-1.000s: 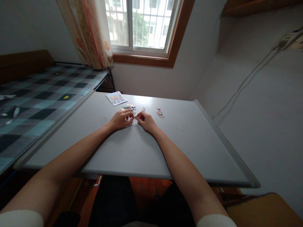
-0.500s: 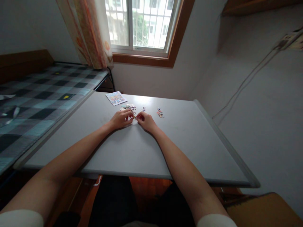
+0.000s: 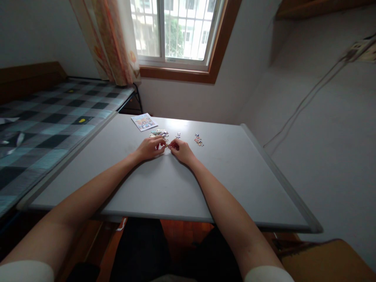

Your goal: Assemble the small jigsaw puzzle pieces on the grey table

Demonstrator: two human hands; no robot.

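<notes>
Small jigsaw puzzle pieces (image 3: pixel 167 145) are pinched between my two hands, just above the table. My left hand (image 3: pixel 152 147) grips them from the left with thumb and fingertips. From the right, my right hand (image 3: pixel 181 150) holds them with its fingers curled in. How the pieces fit together is too small to tell. Right behind my left hand lies a heap of loose puzzle pieces (image 3: pixel 160 133), partly hidden by it. A few pieces (image 3: pixel 178 135) lie beyond my right hand, and a loose cluster of pieces (image 3: pixel 199 140) lies farther right.
A square picture card (image 3: pixel 144 122) lies at the back left of the white table (image 3: pixel 164 188). A bed with a checked cover (image 3: pixel 58 113) stands to the left, a wall (image 3: pixel 308 98) to the right. A wooden seat (image 3: pixel 329 260) is at the lower right.
Hardly anything differs. Both hands keep the same place and hold, with only a slight shift of the fingers at the pieces.
</notes>
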